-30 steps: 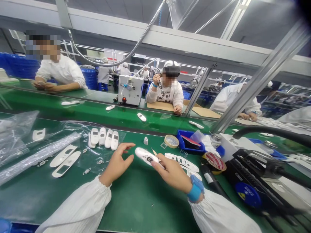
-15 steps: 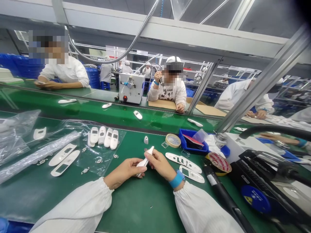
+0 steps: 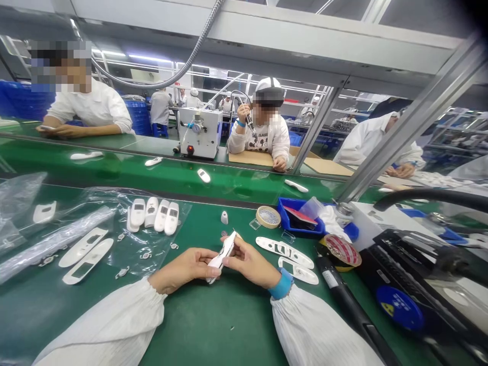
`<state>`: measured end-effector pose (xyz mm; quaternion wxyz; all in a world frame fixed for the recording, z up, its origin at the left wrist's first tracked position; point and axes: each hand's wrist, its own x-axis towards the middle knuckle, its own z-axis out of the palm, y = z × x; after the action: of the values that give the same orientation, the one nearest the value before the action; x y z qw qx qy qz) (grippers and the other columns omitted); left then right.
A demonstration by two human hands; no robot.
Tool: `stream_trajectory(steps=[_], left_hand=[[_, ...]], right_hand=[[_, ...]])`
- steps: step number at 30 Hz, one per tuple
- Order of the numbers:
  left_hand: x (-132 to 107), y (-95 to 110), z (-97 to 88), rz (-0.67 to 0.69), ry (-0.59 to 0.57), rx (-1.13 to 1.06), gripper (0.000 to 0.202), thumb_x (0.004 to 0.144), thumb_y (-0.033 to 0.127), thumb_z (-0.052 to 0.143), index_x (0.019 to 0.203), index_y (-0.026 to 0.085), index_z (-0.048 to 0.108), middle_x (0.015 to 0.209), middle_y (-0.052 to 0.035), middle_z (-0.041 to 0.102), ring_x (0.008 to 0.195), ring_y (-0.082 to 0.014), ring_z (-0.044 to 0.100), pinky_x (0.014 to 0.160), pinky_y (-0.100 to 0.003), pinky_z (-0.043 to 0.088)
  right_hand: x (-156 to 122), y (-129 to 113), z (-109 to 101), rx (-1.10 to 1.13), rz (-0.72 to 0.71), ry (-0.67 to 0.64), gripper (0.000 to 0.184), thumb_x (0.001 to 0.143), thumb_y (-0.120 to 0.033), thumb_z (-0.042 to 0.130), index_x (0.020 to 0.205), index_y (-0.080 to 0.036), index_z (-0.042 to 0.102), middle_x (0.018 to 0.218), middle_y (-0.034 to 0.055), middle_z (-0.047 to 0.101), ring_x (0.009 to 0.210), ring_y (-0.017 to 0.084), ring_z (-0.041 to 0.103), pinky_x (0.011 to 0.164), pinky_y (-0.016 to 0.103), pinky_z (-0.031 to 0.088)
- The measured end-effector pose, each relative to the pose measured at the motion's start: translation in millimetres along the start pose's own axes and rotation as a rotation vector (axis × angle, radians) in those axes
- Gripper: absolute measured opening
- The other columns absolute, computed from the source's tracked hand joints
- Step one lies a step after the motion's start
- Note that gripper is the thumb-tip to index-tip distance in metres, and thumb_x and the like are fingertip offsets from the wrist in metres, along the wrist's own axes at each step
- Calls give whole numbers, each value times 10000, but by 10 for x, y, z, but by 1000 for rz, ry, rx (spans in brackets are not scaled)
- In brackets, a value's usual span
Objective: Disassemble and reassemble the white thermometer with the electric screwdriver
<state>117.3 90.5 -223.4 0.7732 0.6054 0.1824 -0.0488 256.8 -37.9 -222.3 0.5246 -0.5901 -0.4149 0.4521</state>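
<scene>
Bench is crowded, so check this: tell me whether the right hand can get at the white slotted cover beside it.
Probably yes. The right hand grips the white plastic housing with the left hand, so it must let go first, but nothing seems to lie between it and the white slotted cover.

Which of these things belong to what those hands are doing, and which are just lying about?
In use:
left hand
right hand
white plastic casing, held between them

Lying about:
white plastic faceplates
roll of striped tape
blue plastic tray
black corded tool
</scene>
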Motion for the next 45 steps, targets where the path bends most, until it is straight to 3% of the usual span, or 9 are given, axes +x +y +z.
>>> stream_trajectory(steps=[9,15,17,20,24,30,33,40,45], left_hand=[[-49,62,89,43,2,161,471,660,318,678,1091,152,584,824,-28,637,700,-140,543,688,-269,414],[-94,72,125,198,196,495,408,732,331,578,1113,187,549,1039,-76,563,917,-211,529,760,-307,437],[-103,55,104,234,247,620,370,753,350,543,1093,204,555,1012,-73,539,901,-215,524,731,-308,445],[-121,36,67,288,292,798,333,783,321,496,1101,232,543,943,-52,529,855,-202,520,744,-318,432],[-137,17,65,367,333,886,336,810,273,455,1143,252,494,1036,-49,504,947,-204,494,843,-327,396],[-102,-62,143,380,379,1036,358,798,342,513,1139,240,470,972,-59,479,914,-230,469,807,-381,403],[-74,-102,146,419,377,1048,336,821,342,479,1138,230,466,981,-70,476,921,-235,463,815,-398,400],[-33,-147,149,511,420,851,290,851,245,425,1141,241,425,1084,-55,439,1013,-191,446,885,-339,376],[-26,-151,189,451,428,883,310,859,286,408,1167,245,421,1047,-64,437,981,-201,459,864,-359,393]], right_hand=[[-1,20,25,24,-22,12,441,680,-161,584,1096,-185,443,933,16,584,915,152,565,891,337,426],[2,57,99,-109,-113,129,435,699,-141,512,1123,-161,420,1010,56,522,892,152,550,833,319,445],[6,60,103,-89,-121,119,448,695,-144,519,1130,-165,412,1008,54,521,886,149,550,832,314,446],[12,48,79,10,-89,101,458,714,-208,552,1150,-181,416,1006,49,527,912,154,547,840,315,452],[32,45,36,107,-88,172,357,798,-422,486,1064,-187,523,993,51,532,887,152,549,810,316,479],[92,155,85,159,-76,212,416,734,-538,537,947,-186,598,915,40,582,789,155,566,719,309,502],[116,198,125,253,-48,217,414,711,-540,564,926,-189,612,842,29,592,764,157,574,701,317,503],[134,182,152,468,16,241,440,657,-506,639,939,-168,619,834,34,611,770,143,582,723,313,487],[141,195,161,453,5,264,463,626,-524,651,915,-164,626,815,29,611,752,142,580,705,304,489]])
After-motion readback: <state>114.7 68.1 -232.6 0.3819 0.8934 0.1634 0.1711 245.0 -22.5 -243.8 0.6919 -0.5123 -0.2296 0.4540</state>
